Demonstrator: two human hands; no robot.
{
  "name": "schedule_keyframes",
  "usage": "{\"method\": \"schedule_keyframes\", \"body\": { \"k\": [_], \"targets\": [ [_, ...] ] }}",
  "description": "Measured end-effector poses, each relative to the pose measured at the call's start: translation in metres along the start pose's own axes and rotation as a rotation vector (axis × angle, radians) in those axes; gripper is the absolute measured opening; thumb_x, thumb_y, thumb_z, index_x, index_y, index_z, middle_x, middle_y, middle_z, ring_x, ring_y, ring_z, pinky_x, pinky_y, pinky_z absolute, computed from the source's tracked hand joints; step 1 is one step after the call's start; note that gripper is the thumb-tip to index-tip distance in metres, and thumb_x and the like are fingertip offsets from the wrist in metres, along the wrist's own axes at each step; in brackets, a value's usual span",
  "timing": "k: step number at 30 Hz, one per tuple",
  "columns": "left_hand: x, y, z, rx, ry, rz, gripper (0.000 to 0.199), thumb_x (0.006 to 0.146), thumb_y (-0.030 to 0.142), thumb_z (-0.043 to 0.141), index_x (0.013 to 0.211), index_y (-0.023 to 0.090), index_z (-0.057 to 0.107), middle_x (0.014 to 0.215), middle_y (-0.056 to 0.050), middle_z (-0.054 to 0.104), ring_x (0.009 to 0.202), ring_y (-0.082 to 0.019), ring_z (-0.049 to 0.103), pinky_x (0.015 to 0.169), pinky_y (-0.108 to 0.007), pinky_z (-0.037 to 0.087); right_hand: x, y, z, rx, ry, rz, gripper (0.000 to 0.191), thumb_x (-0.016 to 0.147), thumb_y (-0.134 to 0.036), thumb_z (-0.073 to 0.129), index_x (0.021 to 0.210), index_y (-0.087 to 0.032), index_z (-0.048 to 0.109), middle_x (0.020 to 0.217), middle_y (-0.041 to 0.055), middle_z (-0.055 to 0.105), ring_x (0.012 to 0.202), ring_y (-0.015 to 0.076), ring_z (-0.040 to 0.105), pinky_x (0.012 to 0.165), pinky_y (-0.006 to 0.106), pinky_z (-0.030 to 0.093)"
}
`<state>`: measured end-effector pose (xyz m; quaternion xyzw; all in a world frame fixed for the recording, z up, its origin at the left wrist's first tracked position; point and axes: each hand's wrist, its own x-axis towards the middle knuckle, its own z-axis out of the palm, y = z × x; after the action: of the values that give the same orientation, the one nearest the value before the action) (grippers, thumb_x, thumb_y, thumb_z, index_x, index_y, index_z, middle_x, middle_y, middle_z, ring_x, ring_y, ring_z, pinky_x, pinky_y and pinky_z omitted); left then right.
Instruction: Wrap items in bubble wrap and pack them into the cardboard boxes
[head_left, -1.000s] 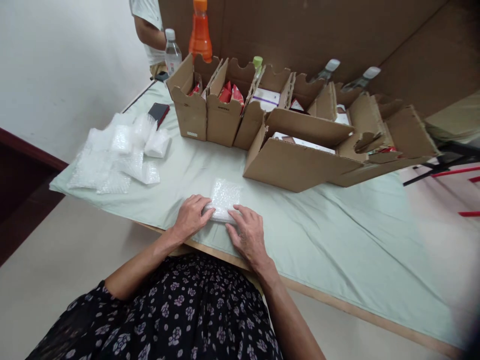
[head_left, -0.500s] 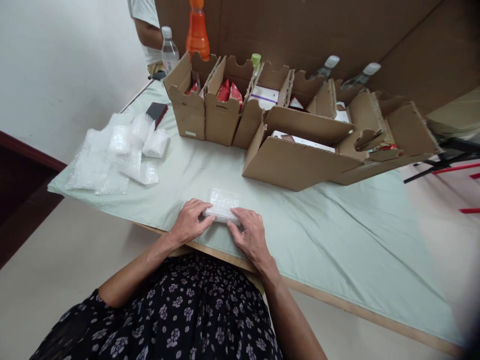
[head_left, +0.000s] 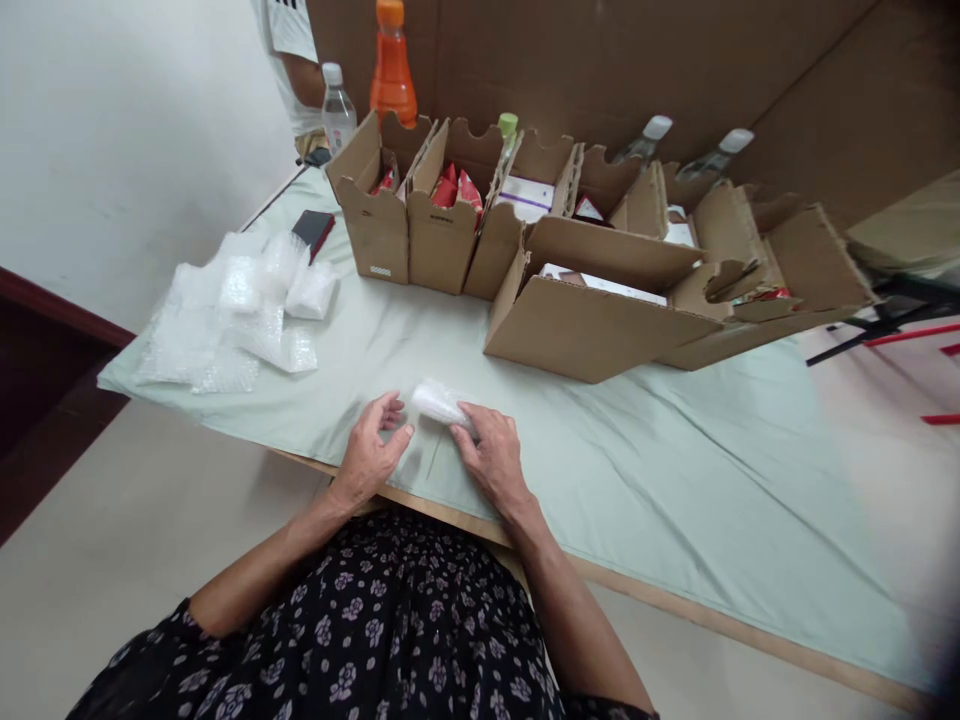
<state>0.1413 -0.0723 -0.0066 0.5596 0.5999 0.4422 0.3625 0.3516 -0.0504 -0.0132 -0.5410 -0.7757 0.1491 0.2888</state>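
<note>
A small roll of clear bubble wrap is grasped at its right end between the thumb and fingers of the right grip, over the near part of a surface covered in pale green cloth. The left grip is released and held just beside the roll's left end, with its fingers loosely curled. At far left, a heap of bubble-wrap pieces is spread, and beyond the roll open cardboard boxes are lined up, with bottles partly hidden behind them
</note>
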Motion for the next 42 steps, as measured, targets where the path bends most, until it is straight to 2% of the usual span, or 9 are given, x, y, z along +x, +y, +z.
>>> {"method": "schedule_keyframes", "body": {
  "k": [6, 11, 15, 19, 22, 25, 32, 37, 42],
  "targets": [
    [-0.004, 0.017, 0.013, -0.476, -0.320, -0.228, 0.036, 0.087, 0.033, 0.063, 0.118, 0.015, 0.066, 0.119, -0.012, 0.074, 0.115, -0.026, 0.069, 0.105, -0.044, 0.053, -0.008, -0.021, -0.005, 0.291, -0.004, 0.055, 0.030, 0.098, -0.035, 0.056, 0.122, -0.026, 0.071, 0.116, 0.0075, 0.077, 0.106, 0.0256, 0.071, 0.095, 0.042, 0.055],
    [-0.003, 0.022, 0.024, -0.597, -0.299, -0.312, 0.032, 0.079, 0.030, 0.069, 0.107, 0.016, 0.067, 0.113, -0.009, 0.075, 0.108, -0.024, 0.069, 0.102, -0.041, 0.054, -0.014, -0.031, -0.010, 0.414, -0.003, 0.045, 0.025, 0.098, -0.035, 0.056, 0.116, -0.025, 0.071, 0.123, 0.0099, 0.070, 0.118, 0.0247, 0.066, 0.102, 0.042, 0.053],
    [-0.001, 0.029, 0.021, -0.517, -0.301, -0.265, 0.035, 0.076, 0.033, 0.072, 0.107, 0.017, 0.068, 0.106, -0.007, 0.076, 0.100, -0.023, 0.069, 0.095, -0.039, 0.055, -0.019, -0.024, -0.017, 0.416, -0.004, 0.087, 0.026, 0.097, -0.042, 0.059, 0.111, -0.024, 0.071, 0.122, 0.0103, 0.068, 0.108, 0.0243, 0.067, 0.097, 0.043, 0.055],
    [0.002, 0.040, 0.015, -0.356, -0.384, -0.201, 0.033, 0.077, 0.034, 0.071, 0.105, 0.017, 0.066, 0.100, -0.005, 0.073, 0.091, -0.021, 0.067, 0.083, -0.034, 0.054, -0.019, -0.015, -0.025, 0.554, -0.020, 0.182, 0.053, 0.093, -0.058, 0.062, 0.135, -0.025, 0.060, 0.131, 0.0126, 0.066, 0.106, 0.0252, 0.068, 0.096, 0.044, 0.056],
    [0.002, 0.047, 0.014, -0.300, -0.505, -0.176, 0.031, 0.076, 0.030, 0.070, 0.104, 0.017, 0.066, 0.096, -0.004, 0.071, 0.085, -0.019, 0.065, 0.076, -0.031, 0.052, -0.013, -0.011, -0.031, 0.803, -0.161, 0.222, 0.082, 0.085, -0.073, 0.065, 0.149, -0.024, 0.049, 0.145, 0.0159, 0.060, 0.125, 0.0306, 0.063, 0.102, 0.046, 0.054],
    [0.003, 0.053, 0.014, -0.238, -0.560, -0.152, 0.032, 0.076, 0.029, 0.068, 0.105, 0.017, 0.066, 0.094, -0.003, 0.069, 0.082, -0.018, 0.062, 0.073, -0.029, 0.049, -0.008, -0.011, -0.035, 1.036, -0.265, 0.257, 0.094, 0.075, -0.077, 0.072, 0.150, -0.024, 0.049, 0.142, 0.0153, 0.063, 0.123, 0.0316, 0.064, 0.101, 0.045, 0.054],
    [0.010, 0.052, 0.012, -0.223, -0.602, -0.229, 0.035, 0.075, 0.039, 0.069, 0.100, 0.015, 0.064, 0.089, -0.001, 0.062, 0.079, -0.016, 0.055, 0.071, -0.027, 0.043, -0.004, -0.007, -0.042, 0.982, -0.128, 0.403, 0.049, 0.076, -0.053, 0.083, 0.110, -0.021, 0.069, 0.096, 0.0028, 0.071, 0.085, 0.0178, 0.063, 0.082, 0.031, 0.051],
    [0.018, 0.054, 0.014, -0.264, -0.710, -0.251, 0.032, 0.075, 0.034, 0.067, 0.101, 0.015, 0.066, 0.087, 0.000, 0.062, 0.078, -0.015, 0.054, 0.071, -0.026, 0.041, -0.004, -0.004, -0.063, 0.940, -0.202, 0.363, 0.045, 0.079, -0.046, 0.081, 0.114, -0.022, 0.065, 0.097, 0.0022, 0.069, 0.084, 0.0165, 0.062, 0.079, 0.029, 0.049],
    [0.030, 0.053, 0.022, -0.323, -0.817, -0.218, 0.033, 0.080, 0.038, 0.073, 0.103, 0.015, 0.069, 0.087, -0.001, 0.065, 0.077, -0.014, 0.056, 0.070, -0.026, 0.041, 0.003, 0.001, -0.096, 0.664, -0.281, 0.306, 0.034, 0.082, -0.042, 0.076, 0.107, -0.020, 0.069, 0.094, 0.0037, 0.071, 0.083, 0.0177, 0.062, 0.077, 0.030, 0.049]
  ]
}}
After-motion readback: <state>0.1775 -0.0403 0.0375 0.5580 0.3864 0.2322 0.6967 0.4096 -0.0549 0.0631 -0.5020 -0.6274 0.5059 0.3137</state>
